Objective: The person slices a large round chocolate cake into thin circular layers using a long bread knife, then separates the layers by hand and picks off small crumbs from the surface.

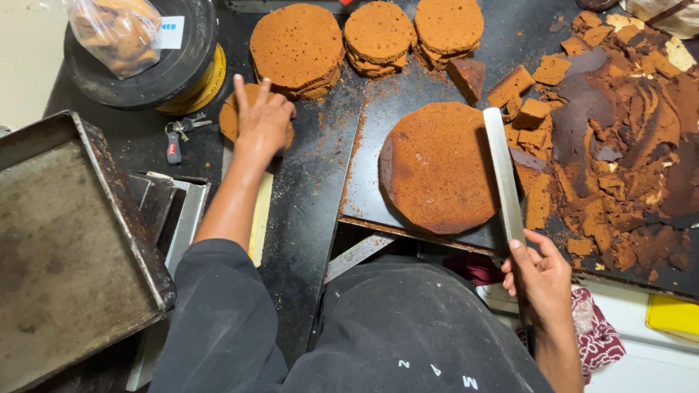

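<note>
- Far left, a worn metal baking tray (65, 240) sits tilted at the counter's edge, its surface dull and stained.
- Above it, a black round stand (156, 69) with a yellow rim below carries a clear bag of baked pieces (116, 29).
- Just beside that, a bunch of keys (178, 135) with a red-and-black fob lies on the dark counter (306, 211).
- Now the left hand (262, 120): it's flat and open, fingers spread, pressing down on a small round cake layer (231, 116), gripping nothing.
- Right above the fingertips, a stack of large round cake layers (297, 47), and further along two more stacks, a middle stack (378, 36) and a right-hand stack (448, 29), all in a row at the back.
- Centre right, on a black board (408, 87) dusted with crumbs, lies a big round brown cake layer (440, 167), flat, one dark edge on its left.
- A long serrated knife (502, 171) lies across that layer's right edge, blade pointing away from the person.
- The right hand (539, 276) is closed around the knife's handle at the board's near edge.
- Far right, a heap of cake trimmings (619, 145), chunks and dark crust peelings, touching the knife's side.
- Down at the bottom right, a patterned red cloth (597, 335) and a yellow corner (673, 316).
</note>
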